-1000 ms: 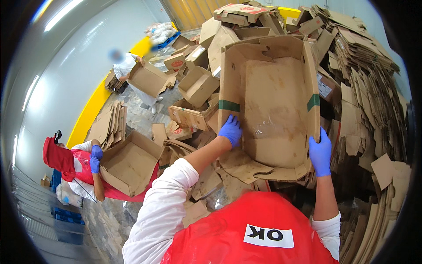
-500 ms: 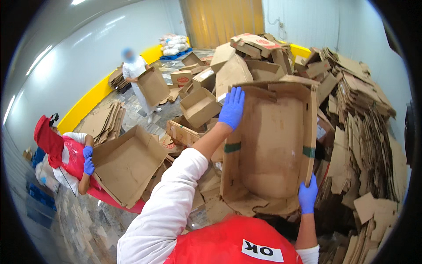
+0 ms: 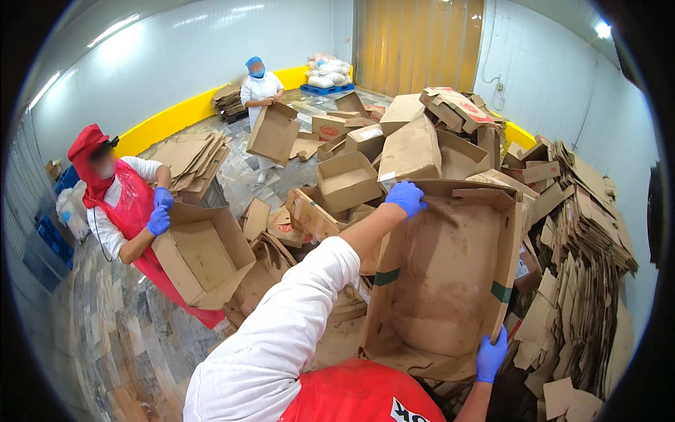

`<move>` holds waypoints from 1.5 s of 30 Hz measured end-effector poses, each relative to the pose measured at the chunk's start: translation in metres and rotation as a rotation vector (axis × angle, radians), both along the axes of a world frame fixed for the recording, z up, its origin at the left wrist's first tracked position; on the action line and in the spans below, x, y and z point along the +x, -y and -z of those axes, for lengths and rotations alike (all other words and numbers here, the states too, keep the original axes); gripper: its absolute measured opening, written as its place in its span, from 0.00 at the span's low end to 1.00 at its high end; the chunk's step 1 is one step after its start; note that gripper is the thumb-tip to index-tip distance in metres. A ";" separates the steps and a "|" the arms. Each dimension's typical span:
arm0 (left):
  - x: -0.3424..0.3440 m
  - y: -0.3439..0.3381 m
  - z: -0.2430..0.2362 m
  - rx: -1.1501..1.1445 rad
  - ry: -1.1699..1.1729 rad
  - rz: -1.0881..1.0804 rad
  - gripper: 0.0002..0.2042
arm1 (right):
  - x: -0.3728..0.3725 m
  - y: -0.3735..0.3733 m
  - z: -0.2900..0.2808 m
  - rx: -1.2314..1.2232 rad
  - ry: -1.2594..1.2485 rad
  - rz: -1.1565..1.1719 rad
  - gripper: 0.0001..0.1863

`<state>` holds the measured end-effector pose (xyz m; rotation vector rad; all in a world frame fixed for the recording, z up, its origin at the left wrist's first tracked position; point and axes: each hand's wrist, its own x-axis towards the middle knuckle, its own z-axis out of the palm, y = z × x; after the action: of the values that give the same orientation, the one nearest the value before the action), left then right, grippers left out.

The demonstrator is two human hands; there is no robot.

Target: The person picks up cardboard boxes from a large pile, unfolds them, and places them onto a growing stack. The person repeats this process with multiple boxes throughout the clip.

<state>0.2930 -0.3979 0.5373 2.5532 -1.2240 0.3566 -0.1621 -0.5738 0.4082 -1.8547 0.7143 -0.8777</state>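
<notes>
A large open cardboard box (image 3: pixel 443 281) with green tape on its side walls is tilted in front of me, its inside facing me. My left hand (image 3: pixel 406 199), in a blue glove, is closed over its far left corner. Lower down, my gloved right hand (image 3: pixel 491 354) grips the near part of the right wall, with the fingers partly hidden behind the cardboard. The inside of the box looks stained and holds nothing that I can see.
Beyond my box lies a heap of boxes (image 3: pixel 411 151). Flattened cardboard (image 3: pixel 573 281) is stacked at the right. At the left, a co-worker in a red apron (image 3: pixel 133 197) holds an open box (image 3: pixel 204 253). Farther back, a person in white (image 3: pixel 262 88) holds another box (image 3: pixel 274 133).
My left hand's fingers, stretched out before, are now bent over the box's corner. The view has shifted, so the room sits farther right. The red-aproned co-worker's box has turned.
</notes>
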 end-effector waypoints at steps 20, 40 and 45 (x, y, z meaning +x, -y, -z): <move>-0.035 -0.088 -0.066 -0.471 -0.453 0.087 0.25 | 0.012 0.078 -0.063 -0.194 -0.145 -0.004 0.27; -0.095 -0.079 -0.070 -0.747 -0.889 0.250 0.22 | 0.018 0.114 -0.007 -0.565 -0.577 0.498 0.31; -0.093 -0.071 -0.066 -0.786 -0.816 0.214 0.21 | 0.053 0.045 -0.019 -0.936 -0.154 0.473 0.31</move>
<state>0.1995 -0.3271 0.6035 1.5921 -0.7897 -0.2175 -0.1087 -0.6185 0.4271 -2.6401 0.9523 -1.5705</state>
